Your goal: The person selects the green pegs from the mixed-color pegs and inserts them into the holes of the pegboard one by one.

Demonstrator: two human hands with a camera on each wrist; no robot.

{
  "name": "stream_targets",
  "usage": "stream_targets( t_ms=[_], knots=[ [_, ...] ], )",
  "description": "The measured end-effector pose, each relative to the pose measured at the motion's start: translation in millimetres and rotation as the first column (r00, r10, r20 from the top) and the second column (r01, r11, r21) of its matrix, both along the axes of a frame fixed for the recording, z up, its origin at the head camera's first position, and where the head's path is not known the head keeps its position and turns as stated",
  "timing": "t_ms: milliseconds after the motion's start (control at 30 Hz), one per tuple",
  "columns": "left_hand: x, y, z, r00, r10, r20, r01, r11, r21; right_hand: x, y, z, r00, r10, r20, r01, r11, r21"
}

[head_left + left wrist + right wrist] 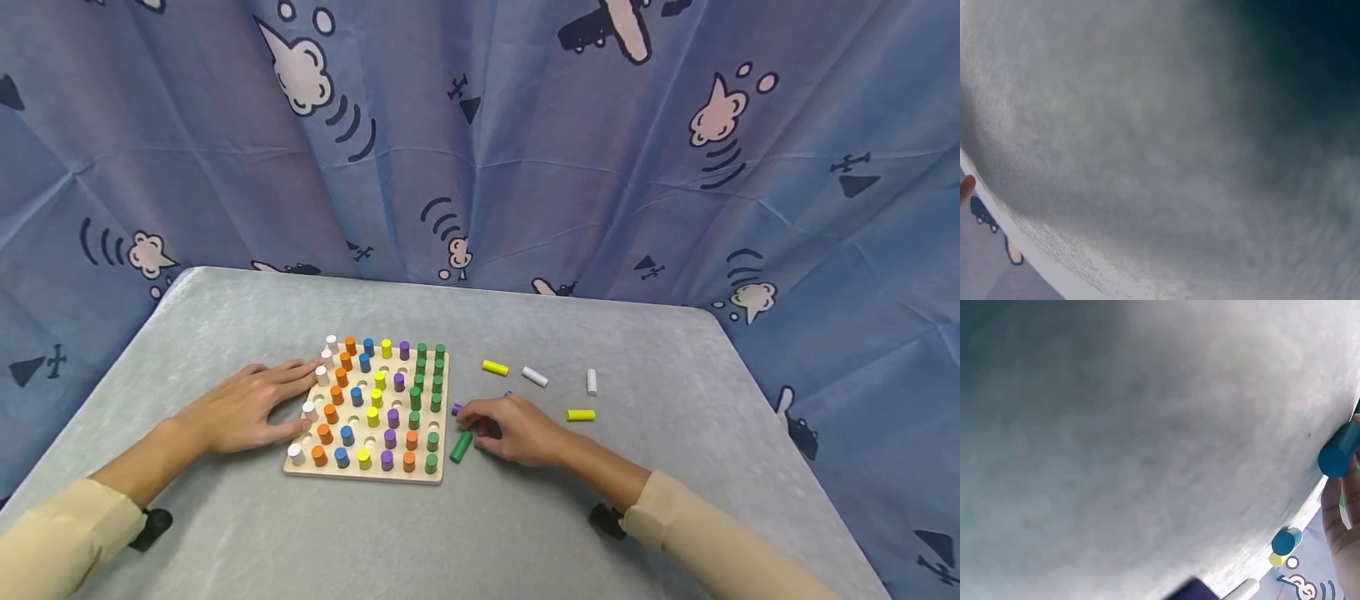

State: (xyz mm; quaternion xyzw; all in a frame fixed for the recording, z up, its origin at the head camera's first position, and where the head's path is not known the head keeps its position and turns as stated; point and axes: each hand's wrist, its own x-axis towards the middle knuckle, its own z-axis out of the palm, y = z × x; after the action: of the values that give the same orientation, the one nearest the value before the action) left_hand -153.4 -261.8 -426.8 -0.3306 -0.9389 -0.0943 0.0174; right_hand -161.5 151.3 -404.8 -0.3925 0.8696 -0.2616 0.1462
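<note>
A pale wooden pegboard (pixel 360 476) holds columns of coloured pegs, some holes bare. My left hand (pixel 251 408) rests flat at its left edge, fingers spread, fingertips by the white pegs (pixel 309 410); in the left wrist view only one fingertip (pixel 966 186) shows. Right of the board, my right hand (pixel 517 429) is curled low over the table. Its thumb and fingers pinch a blue peg (pixel 1338 453), seen in the right wrist view but hidden from the head view. A loose green peg (pixel 461 447) lies beside the thumb, and a purple peg (pixel 456 409) shows at the fingertips.
Loose yellow pegs (pixel 495 367) and white pegs (pixel 535 377) lie on the grey table (pixel 525 533) beyond and right of my right hand. Another blue peg (pixel 1285 541) lies behind that hand. A patterned curtain (pixel 480 167) hangs along the table's far edge.
</note>
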Motion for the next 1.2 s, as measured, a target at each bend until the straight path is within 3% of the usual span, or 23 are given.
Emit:
stream_targets(
  t_ms=[1200],
  knots=[
    [-0.7,-0.2,-2.4,1.0,-0.003,-0.023,0.003,1.0,0.019,-0.6,0.0,2.5,0.999,-0.038,-0.026,0.037,0.999,-0.02]
  ],
)
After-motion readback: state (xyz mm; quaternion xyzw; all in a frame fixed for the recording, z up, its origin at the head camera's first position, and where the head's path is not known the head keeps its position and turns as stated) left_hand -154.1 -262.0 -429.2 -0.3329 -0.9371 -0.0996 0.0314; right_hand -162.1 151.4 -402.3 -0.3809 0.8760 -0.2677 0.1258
